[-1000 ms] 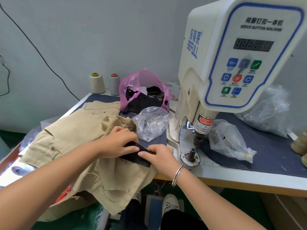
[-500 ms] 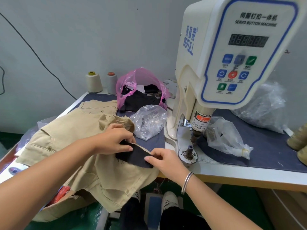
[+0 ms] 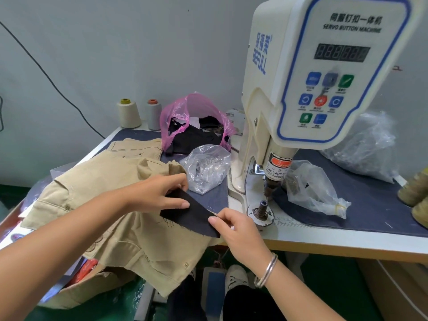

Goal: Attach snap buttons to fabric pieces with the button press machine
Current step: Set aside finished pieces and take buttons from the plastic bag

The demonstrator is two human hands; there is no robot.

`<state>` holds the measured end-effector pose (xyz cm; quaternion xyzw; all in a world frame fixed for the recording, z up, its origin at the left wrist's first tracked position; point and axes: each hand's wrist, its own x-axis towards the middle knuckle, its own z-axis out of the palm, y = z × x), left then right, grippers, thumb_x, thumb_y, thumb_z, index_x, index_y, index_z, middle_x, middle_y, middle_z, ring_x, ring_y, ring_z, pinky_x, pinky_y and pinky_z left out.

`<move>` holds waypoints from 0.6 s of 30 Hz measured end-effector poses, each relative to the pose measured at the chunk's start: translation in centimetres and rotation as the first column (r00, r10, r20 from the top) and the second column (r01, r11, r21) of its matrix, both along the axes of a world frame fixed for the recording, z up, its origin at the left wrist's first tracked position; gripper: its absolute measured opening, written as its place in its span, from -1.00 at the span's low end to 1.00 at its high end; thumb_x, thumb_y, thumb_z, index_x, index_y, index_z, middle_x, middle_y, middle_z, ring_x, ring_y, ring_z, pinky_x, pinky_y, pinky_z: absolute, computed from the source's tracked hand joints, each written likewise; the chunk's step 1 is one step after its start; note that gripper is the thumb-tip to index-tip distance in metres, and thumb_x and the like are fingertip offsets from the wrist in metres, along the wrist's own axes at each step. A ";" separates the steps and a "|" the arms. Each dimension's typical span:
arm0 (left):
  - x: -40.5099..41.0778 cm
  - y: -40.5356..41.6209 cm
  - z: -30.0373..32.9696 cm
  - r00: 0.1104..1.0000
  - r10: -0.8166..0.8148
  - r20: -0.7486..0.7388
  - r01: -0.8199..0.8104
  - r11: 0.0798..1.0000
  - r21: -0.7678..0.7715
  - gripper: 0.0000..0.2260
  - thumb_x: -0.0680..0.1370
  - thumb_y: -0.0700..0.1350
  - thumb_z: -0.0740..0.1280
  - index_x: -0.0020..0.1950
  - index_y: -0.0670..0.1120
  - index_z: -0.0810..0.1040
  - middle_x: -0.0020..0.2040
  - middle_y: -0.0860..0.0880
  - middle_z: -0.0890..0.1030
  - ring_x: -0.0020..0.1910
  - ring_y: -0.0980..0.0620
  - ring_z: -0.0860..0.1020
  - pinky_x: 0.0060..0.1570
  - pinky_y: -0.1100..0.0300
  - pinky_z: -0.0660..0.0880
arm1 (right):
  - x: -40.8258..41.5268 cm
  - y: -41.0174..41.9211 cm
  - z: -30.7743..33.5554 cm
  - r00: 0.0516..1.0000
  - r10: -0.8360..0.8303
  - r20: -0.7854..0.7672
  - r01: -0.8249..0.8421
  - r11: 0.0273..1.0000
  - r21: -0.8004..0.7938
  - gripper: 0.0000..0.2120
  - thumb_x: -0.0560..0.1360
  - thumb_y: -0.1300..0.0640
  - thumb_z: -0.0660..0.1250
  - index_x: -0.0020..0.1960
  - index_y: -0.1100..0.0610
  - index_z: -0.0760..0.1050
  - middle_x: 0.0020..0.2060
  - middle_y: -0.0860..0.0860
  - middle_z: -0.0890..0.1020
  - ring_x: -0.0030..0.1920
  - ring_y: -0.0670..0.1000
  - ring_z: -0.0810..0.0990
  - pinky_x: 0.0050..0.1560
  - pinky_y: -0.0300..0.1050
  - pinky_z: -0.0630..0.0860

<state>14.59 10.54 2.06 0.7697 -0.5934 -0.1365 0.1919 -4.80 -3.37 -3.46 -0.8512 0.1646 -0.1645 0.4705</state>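
Black fabric piece [image 3: 192,212] (frayed edge), flat.

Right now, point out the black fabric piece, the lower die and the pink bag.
black fabric piece [image 3: 190,213]: head view, middle.
lower die [image 3: 263,206]: head view, post.
pink bag [image 3: 176,112]: head view, left wall.

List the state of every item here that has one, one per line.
black fabric piece: flat, held at both ends, not yet under the press
left hand: pinching the fabric's far edge
right hand: pinching the fabric's near corner
button press machine: display unlit, plunger raised
lower die: bare, no fabric on it
pink bag: open, dark cloth inside
clear bag: crumpled, mouth open
khaki garment: heaped, hanging over the table edge
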 end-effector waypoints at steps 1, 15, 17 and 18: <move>-0.2 -0.2 0.1 1.000 0.018 0.014 -0.018 0.999 0.046 -0.83 0.53 0.11 0.33 -0.03 0.05 0.44 -0.24 0.07 0.46 -0.24 0.23 0.40 -0.21 0.35 0.32 | -0.5 0.1 0.1 1.000 0.000 0.030 -0.001 0.999 0.047 -0.75 0.52 -0.02 0.29 -0.32 -0.02 0.45 -0.42 -0.14 0.45 -0.37 -0.19 0.38 -0.32 -0.32 0.31; -6.5 -6.8 -3.0 0.744 0.009 -0.668 -0.155 0.975 -0.160 -0.75 0.59 -0.14 0.29 -0.26 -0.10 0.33 -0.39 0.12 0.35 -0.40 0.20 0.29 -0.39 0.36 0.23 | -6.7 -5.8 0.2 0.967 -0.255 0.000 0.230 0.870 0.436 -0.81 0.54 -0.01 0.28 -0.16 0.00 0.61 -0.23 -0.03 0.66 -0.19 -0.03 0.61 -0.13 -0.20 0.49; -7.2 -8.0 -3.9 0.665 -0.007 -0.747 -0.201 0.962 -0.188 -0.78 0.60 -0.20 0.26 -0.24 -0.09 0.37 -0.41 0.19 0.46 -0.41 0.26 0.38 -0.39 0.42 0.30 | -6.6 -6.9 0.2 0.952 -0.306 0.008 0.263 0.830 0.491 -0.80 0.54 0.01 0.29 -0.18 0.05 0.60 -0.25 0.04 0.60 -0.20 0.03 0.51 -0.12 -0.06 0.42; -7.6 -8.4 -4.3 0.623 -0.014 -0.782 -0.223 0.955 -0.194 -0.79 0.60 -0.23 0.25 -0.23 -0.09 0.38 -0.41 0.18 0.51 -0.41 0.27 0.43 -0.38 0.42 0.33 | -6.5 -7.4 0.2 0.943 -0.331 0.006 0.281 0.809 0.516 -0.79 0.53 0.01 0.31 -0.19 0.09 0.60 -0.25 0.07 0.57 -0.19 0.06 0.47 -0.11 -0.01 0.38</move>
